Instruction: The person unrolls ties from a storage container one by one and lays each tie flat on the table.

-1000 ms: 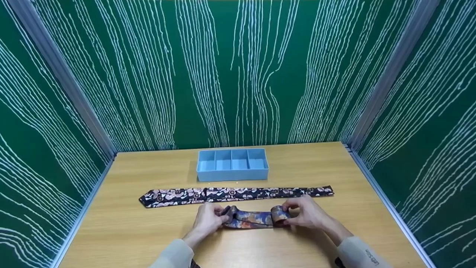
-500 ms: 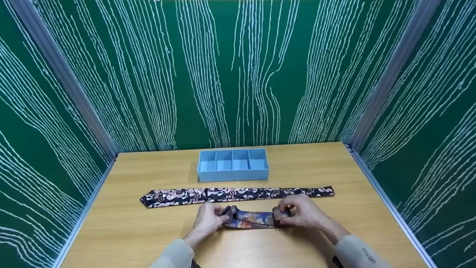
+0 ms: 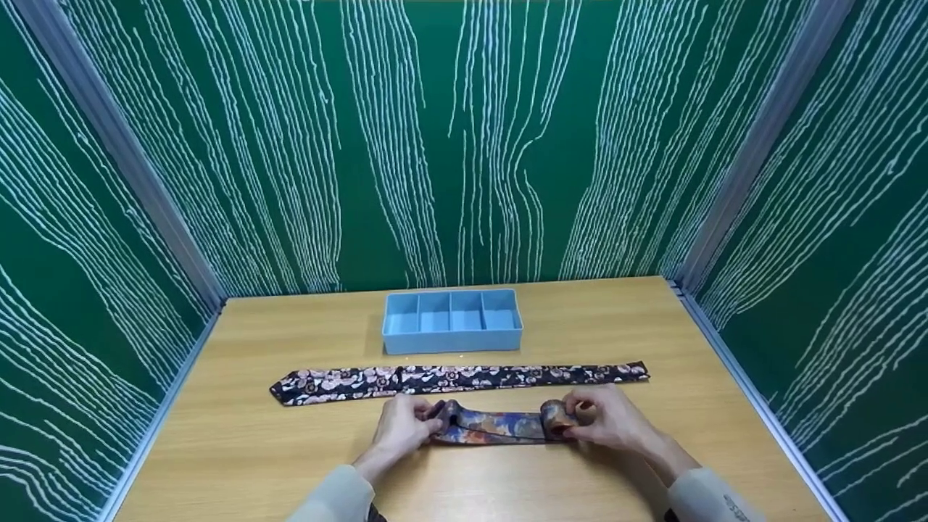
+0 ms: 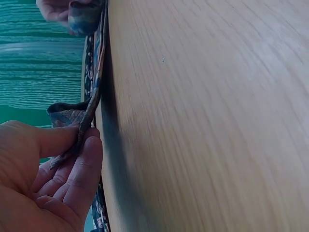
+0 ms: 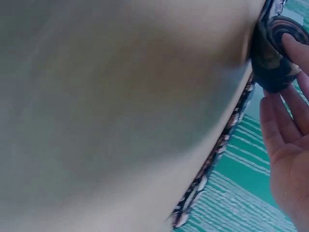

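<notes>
A blue and orange patterned tie (image 3: pixel 496 426) lies near the table's front edge, its right end wound into a roll (image 3: pixel 560 418). My right hand (image 3: pixel 576 419) holds that roll, and in the right wrist view a fingertip (image 5: pixel 294 46) rests on the roll's spiral face (image 5: pixel 273 55). My left hand (image 3: pixel 424 422) pinches the tie's raised left end (image 4: pixel 72 120) between thumb and fingers (image 4: pixel 84 159). Between the hands the tie lies flat on the wood.
A dark floral tie (image 3: pixel 457 378) lies stretched out flat just behind the hands. Further back stands a light blue tray (image 3: pixel 451 339) with several compartments. Green patterned walls (image 3: pixel 464 145) close the wooden table (image 3: pixel 239 449) on three sides.
The roll and my right hand have shifted slightly to the right. The fingers that covered the roll half a second ago now sit beside it. The left hand has stayed put.
</notes>
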Action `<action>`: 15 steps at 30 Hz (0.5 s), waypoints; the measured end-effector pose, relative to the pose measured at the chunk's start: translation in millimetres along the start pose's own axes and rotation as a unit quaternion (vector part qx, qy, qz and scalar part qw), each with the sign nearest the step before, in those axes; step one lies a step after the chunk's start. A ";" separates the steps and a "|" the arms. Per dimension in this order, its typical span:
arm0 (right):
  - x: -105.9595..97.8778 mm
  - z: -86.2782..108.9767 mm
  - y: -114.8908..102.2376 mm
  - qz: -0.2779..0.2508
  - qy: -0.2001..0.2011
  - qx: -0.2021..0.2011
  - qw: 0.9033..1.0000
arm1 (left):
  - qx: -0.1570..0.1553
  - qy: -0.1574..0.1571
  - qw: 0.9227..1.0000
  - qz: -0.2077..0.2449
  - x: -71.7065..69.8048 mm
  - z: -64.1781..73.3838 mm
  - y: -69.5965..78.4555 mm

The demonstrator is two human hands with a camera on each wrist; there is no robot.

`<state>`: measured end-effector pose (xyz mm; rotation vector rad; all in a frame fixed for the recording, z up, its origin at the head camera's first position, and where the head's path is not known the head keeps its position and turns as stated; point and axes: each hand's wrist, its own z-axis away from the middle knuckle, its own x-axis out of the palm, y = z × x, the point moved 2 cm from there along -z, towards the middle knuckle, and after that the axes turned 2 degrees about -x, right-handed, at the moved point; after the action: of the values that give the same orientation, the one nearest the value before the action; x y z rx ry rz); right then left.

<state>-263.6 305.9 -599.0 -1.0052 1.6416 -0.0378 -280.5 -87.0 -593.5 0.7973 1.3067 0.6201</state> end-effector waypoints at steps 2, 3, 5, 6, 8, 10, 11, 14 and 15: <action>0.8 2.2 0.7 0.003 -0.003 0.016 1.000 | 0.001 0.003 1.000 -0.002 -1.1 0.0 -0.3; 1.2 2.1 0.3 0.003 -0.003 0.020 1.000 | 0.001 0.003 1.000 -0.001 -1.7 0.1 -0.4; 1.9 0.2 -2.0 0.012 0.001 0.018 1.000 | 0.000 0.004 1.000 -0.002 -2.3 0.0 -0.9; 2.2 -1.7 -3.7 0.014 0.001 0.017 1.000 | 0.001 0.005 1.000 -0.004 -2.7 0.2 -0.8; 2.8 -6.1 -7.8 0.021 -0.001 0.007 1.000 | -0.001 0.005 1.000 -0.005 -3.2 0.4 -0.7; 3.1 -9.9 -11.1 0.023 -0.011 -0.002 1.000 | -0.005 0.004 1.000 -0.003 -3.5 0.7 -0.2; 2.8 -11.2 -12.2 0.021 -0.017 -0.001 1.000 | -0.007 0.002 1.000 -0.002 -3.7 0.9 0.3; 0.9 -11.5 -12.7 0.018 -0.032 0.002 0.999 | -0.010 -0.002 1.000 0.001 -4.4 1.1 0.3; 0.3 -10.5 -11.8 0.017 -0.035 0.002 0.999 | -0.007 0.000 1.000 -0.003 -5.0 1.1 -0.2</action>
<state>-265.3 293.3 -589.5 -0.9636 1.5934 0.0170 -280.3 -91.2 -590.6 0.7831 1.3029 0.6238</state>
